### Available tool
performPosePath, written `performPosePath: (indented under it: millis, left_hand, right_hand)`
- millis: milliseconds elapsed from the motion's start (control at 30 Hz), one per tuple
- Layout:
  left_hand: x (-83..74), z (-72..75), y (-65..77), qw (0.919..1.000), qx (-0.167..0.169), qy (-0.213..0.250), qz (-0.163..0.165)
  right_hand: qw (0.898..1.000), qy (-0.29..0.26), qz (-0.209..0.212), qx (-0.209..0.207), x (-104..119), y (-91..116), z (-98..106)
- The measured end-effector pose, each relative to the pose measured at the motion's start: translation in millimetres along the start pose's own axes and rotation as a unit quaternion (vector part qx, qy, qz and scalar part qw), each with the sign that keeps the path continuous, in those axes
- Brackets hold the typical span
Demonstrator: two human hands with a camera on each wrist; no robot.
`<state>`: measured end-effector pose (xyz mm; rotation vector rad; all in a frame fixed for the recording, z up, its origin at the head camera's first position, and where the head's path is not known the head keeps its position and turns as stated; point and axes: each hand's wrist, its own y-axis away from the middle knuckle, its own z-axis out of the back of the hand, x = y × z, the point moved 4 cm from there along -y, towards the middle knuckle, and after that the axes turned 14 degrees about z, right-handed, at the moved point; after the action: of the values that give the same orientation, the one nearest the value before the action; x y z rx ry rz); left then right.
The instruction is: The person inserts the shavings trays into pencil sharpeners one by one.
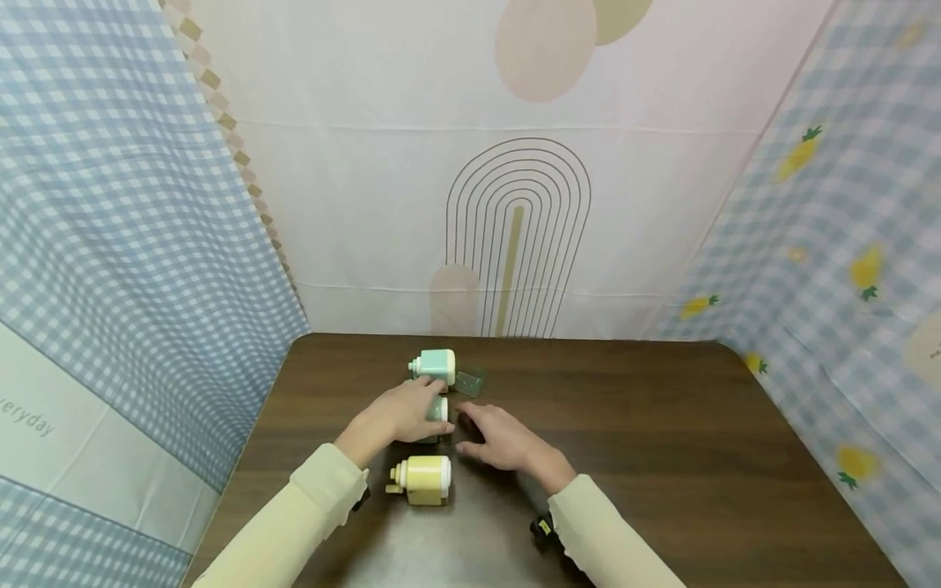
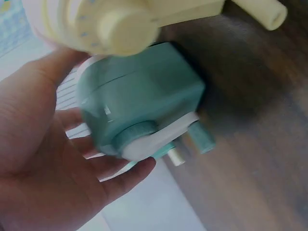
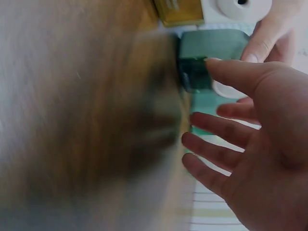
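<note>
My left hand [image 1: 403,412] reaches over a dark green crank pencil sharpener [image 2: 144,91], thumb on one side and fingers on the other, gripping it. Its white crank handle [image 2: 161,139] shows in the left wrist view. To its right my right hand [image 3: 269,130] is held with fingers spread and nothing in them, the index finger overlapping the sharpener's dark lower end in the right wrist view; contact cannot be told. A yellow pencil sharpener [image 1: 426,478] stands nearer, and a light teal one [image 1: 435,365] farther back, partly behind the left fingers.
A dark green translucent piece [image 1: 469,382] lies on the brown wooden table [image 1: 662,441], right of the teal sharpener. A white printed cloth [image 1: 367,204] hangs behind the far edge, with blue checked cloths [image 1: 132,163] at both sides.
</note>
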<state>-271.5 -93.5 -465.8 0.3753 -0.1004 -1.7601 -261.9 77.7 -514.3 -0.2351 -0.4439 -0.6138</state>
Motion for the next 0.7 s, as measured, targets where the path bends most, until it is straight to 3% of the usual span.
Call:
performPosePath:
  millis: [133,233,500,700]
  left_hand:
    - [-1.4,11.8,2.4,1.0,-0.005,0.006,-0.004]
    - [-1.5,21.4,2.2,0.9995,-0.03,0.003,-0.007]
    - [1.1,41.6,-3.4,0.9855,-0.166,-0.003,-0.032]
    - [5.1,50.8,-7.6,0.9802,-0.196,0.0,-0.024]
  right_hand:
    - [1.0,0.007,0.005,0.008,1.8,7.9,13.5]
    - [1.0,0.021,0.007,0.0,2.3,12.2,23.4]
    - [0.992,0.086,0.004,-0.093,2.7,20.5,49.0]
    - [0.978,0.155,0.014,-0.142,3.4,23.7,64.8]
